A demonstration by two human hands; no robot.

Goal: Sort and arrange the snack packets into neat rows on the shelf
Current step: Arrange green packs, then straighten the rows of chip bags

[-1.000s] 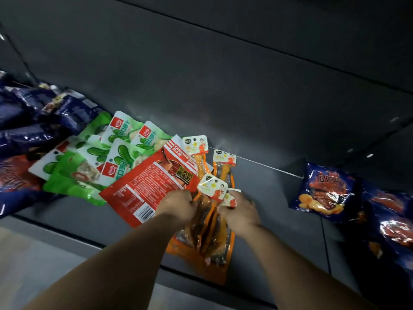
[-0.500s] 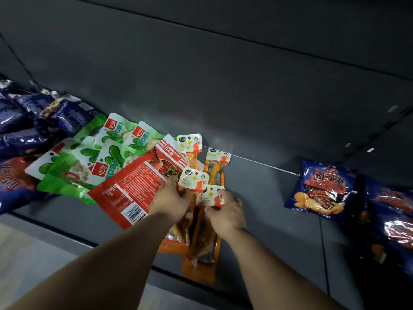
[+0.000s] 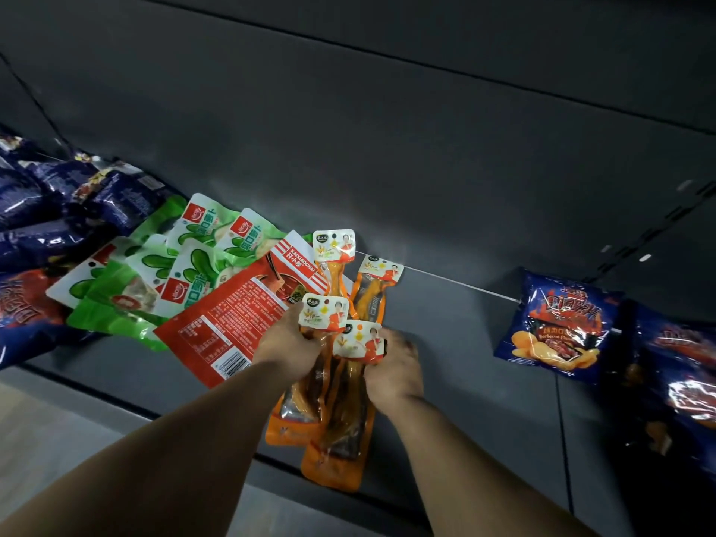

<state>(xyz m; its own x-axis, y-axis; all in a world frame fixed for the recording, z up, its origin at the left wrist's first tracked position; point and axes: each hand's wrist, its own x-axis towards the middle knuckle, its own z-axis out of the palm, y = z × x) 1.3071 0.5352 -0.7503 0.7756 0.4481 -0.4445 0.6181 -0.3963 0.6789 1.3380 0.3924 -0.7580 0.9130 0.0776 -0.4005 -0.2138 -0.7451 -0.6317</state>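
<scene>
Both hands clamped the orange packets (image 3: 341,401) at mid-shelf (image 3: 465,362), left hand (image 3: 288,344) on the left edge, right hand (image 3: 393,366) on the right; their long axis ran near-to-far.

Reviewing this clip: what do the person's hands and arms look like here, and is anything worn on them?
Both forearms are bare up to the frame's edge, with no sleeves showing. The left hand and right hand wear no gloves; no watch, band or ring is visible.

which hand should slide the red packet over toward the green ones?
Left, probably. The left hand already sits at the red packet edge; the right hand is beyond the orange packets, farther from it.
</scene>
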